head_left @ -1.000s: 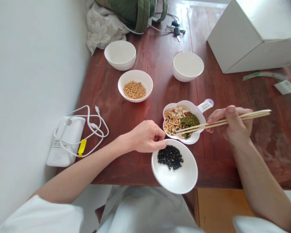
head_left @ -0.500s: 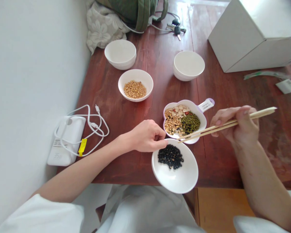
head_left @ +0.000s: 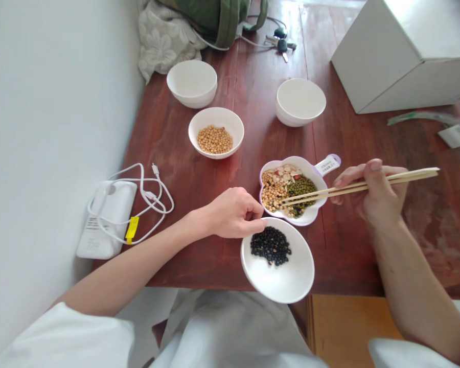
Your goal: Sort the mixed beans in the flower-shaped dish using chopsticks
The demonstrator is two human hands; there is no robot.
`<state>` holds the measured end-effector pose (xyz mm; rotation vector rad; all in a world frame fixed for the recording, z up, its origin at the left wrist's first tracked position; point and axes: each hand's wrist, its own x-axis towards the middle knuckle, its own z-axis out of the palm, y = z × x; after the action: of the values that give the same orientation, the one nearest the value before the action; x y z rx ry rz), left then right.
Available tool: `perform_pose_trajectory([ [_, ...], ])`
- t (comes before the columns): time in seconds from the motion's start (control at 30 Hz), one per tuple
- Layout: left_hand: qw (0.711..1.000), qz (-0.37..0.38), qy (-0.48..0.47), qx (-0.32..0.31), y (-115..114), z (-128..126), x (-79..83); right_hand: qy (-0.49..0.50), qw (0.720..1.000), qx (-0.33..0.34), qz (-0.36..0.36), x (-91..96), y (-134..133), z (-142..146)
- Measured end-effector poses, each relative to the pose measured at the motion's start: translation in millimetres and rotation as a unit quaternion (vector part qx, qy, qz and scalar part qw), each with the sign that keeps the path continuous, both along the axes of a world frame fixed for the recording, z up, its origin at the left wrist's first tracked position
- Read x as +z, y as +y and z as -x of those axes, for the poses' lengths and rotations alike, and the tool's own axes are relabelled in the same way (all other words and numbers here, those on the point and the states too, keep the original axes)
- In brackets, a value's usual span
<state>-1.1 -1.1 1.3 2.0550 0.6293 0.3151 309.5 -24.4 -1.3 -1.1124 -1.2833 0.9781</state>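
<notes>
My right hand [head_left: 383, 191] grips a pair of wooden chopsticks [head_left: 352, 188]. Their tips are in the flower-shaped dish [head_left: 319, 207], among the beans. That dish has a lilac rim and a short handle, and holds yellow soybeans [head_left: 273, 189], green mung beans [head_left: 302, 190] and pale flat pieces [head_left: 285, 173]. Closed on the upper left rim of a white bowl [head_left: 283, 286] is my left hand [head_left: 235, 212]. This bowl tilts toward me at the table edge, with black beans [head_left: 270, 245] inside.
Beyond the dish stand a white bowl of soybeans [head_left: 214, 139] and two empty white bowls, one left [head_left: 191, 84], one right [head_left: 301, 102]. A power bank [head_left: 105, 220] with a cable lies by the wall. A white box [head_left: 402, 61], keys [head_left: 282, 45] and a green bag [head_left: 214, 20] are farther back.
The chopstick tips have moved from above the black-bean bowl's far rim up into the flower-shaped dish. My left hand has stayed on the bowl's rim.
</notes>
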Motion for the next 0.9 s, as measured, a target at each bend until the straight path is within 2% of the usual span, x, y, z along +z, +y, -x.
perform_pose_trajectory([
  [0.2, 1.0, 0.004, 0.003, 0.003, -0.1, -0.1, 0.3, 0.003, 1.0, 0.017, -0.012, 0.1, 0.6, -1.3],
  [0.43, 1.0, 0.005, 0.0, 0.001, 0.0, 0.0, -0.2, 0.007, 1.0, 0.003, -0.024, 4.2, 1.7, -2.2],
  [0.7, 1.0, 0.009, 0.008, -0.001, 0.8, 0.1, 0.1, -0.001, 1.0, -0.002, -0.008, 0.4, 2.3, -4.5],
  [0.9, 1.0, 0.011, 0.006, 0.004, 0.4, 0.2, 0.2, -0.002, 1.0, 0.007, -0.027, 1.0, 2.5, -3.9],
])
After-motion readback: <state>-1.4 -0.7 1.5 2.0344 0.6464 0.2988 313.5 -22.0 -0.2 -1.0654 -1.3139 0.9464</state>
